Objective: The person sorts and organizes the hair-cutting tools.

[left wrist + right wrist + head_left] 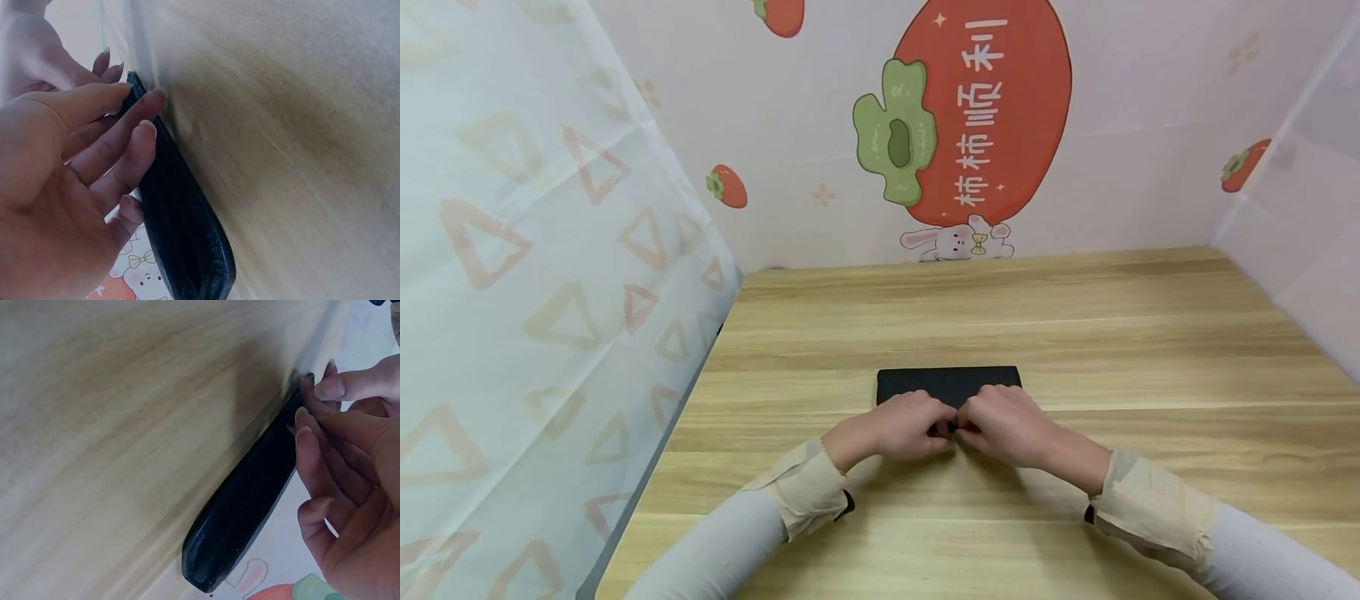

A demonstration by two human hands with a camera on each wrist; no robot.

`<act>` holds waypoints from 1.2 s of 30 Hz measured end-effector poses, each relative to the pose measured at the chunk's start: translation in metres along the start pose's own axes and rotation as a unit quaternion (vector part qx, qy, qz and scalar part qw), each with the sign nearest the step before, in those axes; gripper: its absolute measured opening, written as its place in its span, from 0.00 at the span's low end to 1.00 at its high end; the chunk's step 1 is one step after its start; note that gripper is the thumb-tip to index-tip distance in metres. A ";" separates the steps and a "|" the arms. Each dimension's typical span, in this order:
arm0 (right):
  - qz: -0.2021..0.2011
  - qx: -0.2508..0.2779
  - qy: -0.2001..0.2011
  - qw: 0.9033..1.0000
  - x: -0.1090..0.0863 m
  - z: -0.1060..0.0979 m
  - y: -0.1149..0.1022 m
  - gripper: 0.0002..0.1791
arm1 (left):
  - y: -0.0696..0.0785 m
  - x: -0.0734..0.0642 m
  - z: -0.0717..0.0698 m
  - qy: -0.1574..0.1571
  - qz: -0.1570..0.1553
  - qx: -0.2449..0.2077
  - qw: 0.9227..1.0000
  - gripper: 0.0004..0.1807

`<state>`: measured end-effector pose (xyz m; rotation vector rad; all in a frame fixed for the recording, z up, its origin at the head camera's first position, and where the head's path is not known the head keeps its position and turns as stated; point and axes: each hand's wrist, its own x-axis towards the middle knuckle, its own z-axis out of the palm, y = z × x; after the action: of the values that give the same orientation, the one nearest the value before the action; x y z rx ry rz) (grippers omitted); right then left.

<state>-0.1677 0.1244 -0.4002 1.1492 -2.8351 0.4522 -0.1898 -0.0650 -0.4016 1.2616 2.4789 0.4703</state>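
Observation:
A flat black zip pouch (947, 382) lies on the wooden table, and a line of zipper teeth runs along its near side in the left wrist view. My left hand (912, 423) pinches the middle of that near edge between thumb and fingers. Right beside it, my right hand (1006, 425) pinches the same edge, its fingertips almost touching the left ones. From the right wrist, the pouch (244, 506) stretches away below the curled fingers (310, 453). The fingers hide the spot they grip, so a zipper pull cannot be made out.
The wooden table (820, 333) reaches to a back wall (805, 125) printed with red fruit and a white rabbit. A white sheet with triangles (550, 275) hangs along the left edge, and a pale panel (1307, 225) stands at the right.

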 end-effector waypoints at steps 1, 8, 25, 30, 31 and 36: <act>-0.003 0.008 -0.005 1.000 0.000 -0.001 0.000 0.13 | 0.000 0.000 0.000 0.004 -0.001 -0.004 1.000 0.04; -0.018 0.031 -0.049 0.998 -0.003 -0.014 0.008 0.13 | 0.001 0.000 0.001 0.019 0.000 -0.035 0.999 0.06; 0.036 -0.046 -0.064 0.996 0.005 -0.008 0.034 0.47 | 0.000 0.002 0.008 0.096 -0.019 0.009 0.995 0.04; 0.054 -0.028 -0.098 0.993 0.010 -0.006 0.044 0.47 | 0.001 0.001 0.008 0.098 -0.021 0.015 0.995 0.07; 0.057 -0.021 -0.104 0.993 0.011 -0.006 0.045 0.47 | 0.001 0.001 0.008 0.099 -0.021 0.017 0.995 0.07; 0.059 -0.004 -0.120 0.991 0.012 -0.005 0.050 0.48 | 0.000 -0.001 0.007 0.110 -0.022 0.021 0.993 0.06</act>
<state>-0.2116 0.1517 -0.4063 1.1068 -3.1200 0.3279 -0.1864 -0.0645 -0.4073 1.2278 2.7062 0.5774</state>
